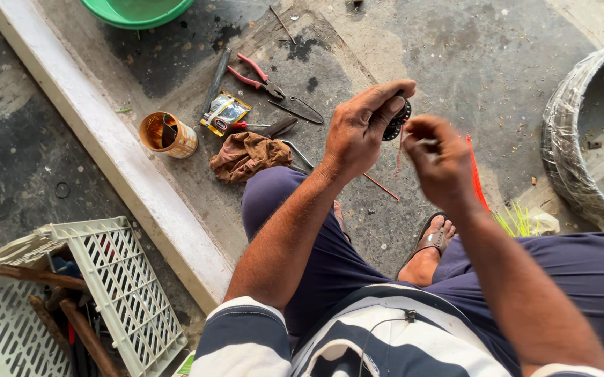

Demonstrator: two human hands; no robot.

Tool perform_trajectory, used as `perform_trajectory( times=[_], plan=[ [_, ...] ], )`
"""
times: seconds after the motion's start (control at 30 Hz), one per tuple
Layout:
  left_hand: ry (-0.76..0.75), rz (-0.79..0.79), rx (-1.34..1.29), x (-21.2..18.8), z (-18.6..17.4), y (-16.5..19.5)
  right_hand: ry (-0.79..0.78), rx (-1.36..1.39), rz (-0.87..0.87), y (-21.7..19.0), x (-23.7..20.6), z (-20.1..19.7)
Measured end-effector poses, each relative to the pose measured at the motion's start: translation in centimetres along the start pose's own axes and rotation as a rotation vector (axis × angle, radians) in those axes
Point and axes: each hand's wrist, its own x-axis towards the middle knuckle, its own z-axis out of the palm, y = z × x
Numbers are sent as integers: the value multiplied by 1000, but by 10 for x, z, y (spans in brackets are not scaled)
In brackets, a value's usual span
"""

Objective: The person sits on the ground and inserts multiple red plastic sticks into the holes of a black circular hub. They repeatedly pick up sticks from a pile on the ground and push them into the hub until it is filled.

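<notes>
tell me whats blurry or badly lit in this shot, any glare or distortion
Head view: even, soft daylight with no hard shadows; the right hand is slightly motion-blurred, while the left hand gripping the small black toothed wheel is sharper; the red-handled pliers and open tin can on the ground read crisply; mild glare on the wrapped tyre; the wide lens bows the white kerb slightly.

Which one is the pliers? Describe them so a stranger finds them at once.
Start at the green basin at the top edge and look down-right across the concrete floor. The pliers lie above the brown rag. Unlike the dark tools beside them, they have red handles.
</notes>
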Motion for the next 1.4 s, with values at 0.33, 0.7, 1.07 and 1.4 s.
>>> perform_trajectory(
  times=[0.33,0.7,1.07,1.4],
  plan=[
    [-5,-14,-89,-1,2,-8,-22,-102,121,29,-27,38],
    [-42,1,-174,-1,-1,-14,-7,-164,32,22,-25,44],
    [-141,14,-68,-3,-6,-10,15,-258,-67,40,-26,42],
    [-170,19,-52,-5,-5,-14,3,-286,-97,47,-28,43]
  ],
)
